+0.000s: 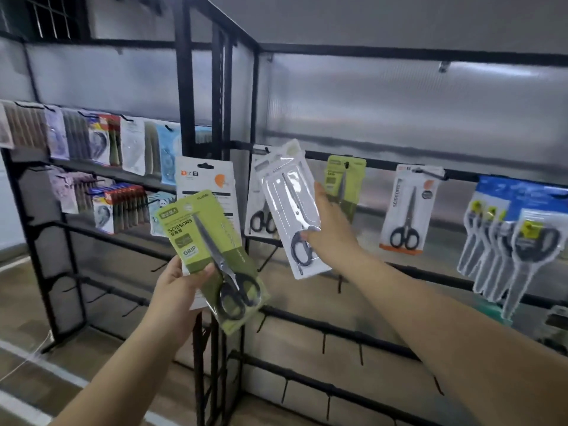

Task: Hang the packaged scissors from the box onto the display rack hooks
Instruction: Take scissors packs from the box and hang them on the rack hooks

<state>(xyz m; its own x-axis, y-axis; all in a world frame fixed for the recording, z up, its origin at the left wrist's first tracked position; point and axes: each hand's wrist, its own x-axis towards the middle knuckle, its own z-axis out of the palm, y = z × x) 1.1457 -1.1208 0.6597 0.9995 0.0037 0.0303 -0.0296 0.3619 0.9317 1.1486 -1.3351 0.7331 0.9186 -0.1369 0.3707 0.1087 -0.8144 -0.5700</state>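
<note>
My left hand (178, 287) grips a green scissors pack (212, 256) with a white-and-orange pack (209, 186) stacked behind it, held up in front of the rack's corner post. My right hand (330, 229) holds a white blister pack of black-handled scissors (290, 207) by its lower right edge, tilted, its top close to a hook on the black display rack (384, 161). Right behind it hangs another white scissors pack (258, 207). No box is in view.
On the same rail hang a green scissors pack (345, 182), a white-and-orange scissors pack (407, 210) and several blue-carded scissors (516, 241). Bare hooks (324, 342) stick out of the lower rails. The left rack (92, 167) carries rows of small packaged goods.
</note>
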